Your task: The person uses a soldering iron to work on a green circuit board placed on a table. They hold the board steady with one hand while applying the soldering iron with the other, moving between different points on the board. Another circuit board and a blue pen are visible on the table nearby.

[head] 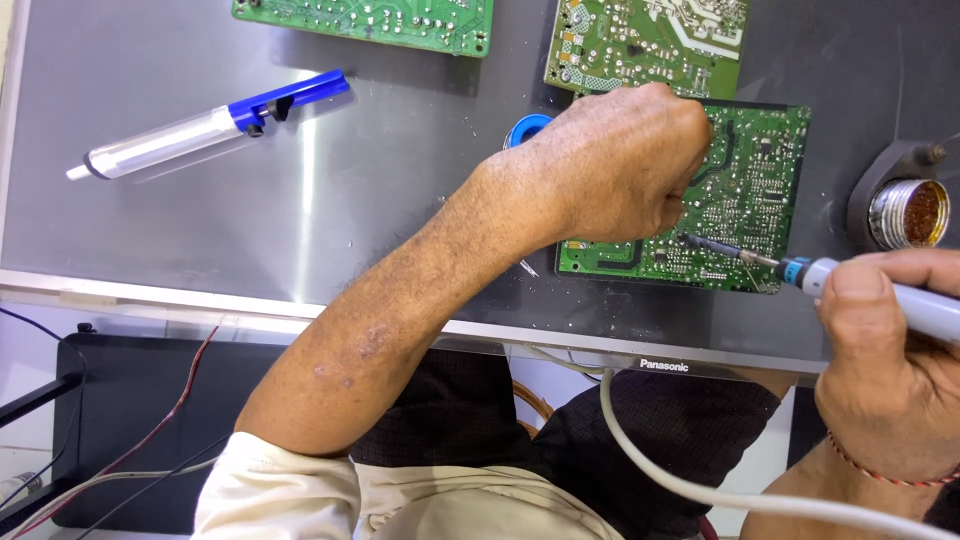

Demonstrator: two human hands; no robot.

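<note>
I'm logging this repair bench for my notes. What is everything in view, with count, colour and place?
Circuit board: one, green, under the left hand, on the grey metal sheet.
Other circuit boards: two, green, along the top edge.
Soldering iron: one, pale grey with a blue collar, in the right hand, tip on the board.
Desoldering pump: one, blue and silver, upper left of the sheet.
Solder spool: one, blue, behind the left wrist, mostly hidden.
Tip cleaner: one, brass wool in a grey holder, right edge.
Iron cable: one, grey, across the lap.
Left hand: fist resting on the board.
Right hand: grips the iron.
</note>
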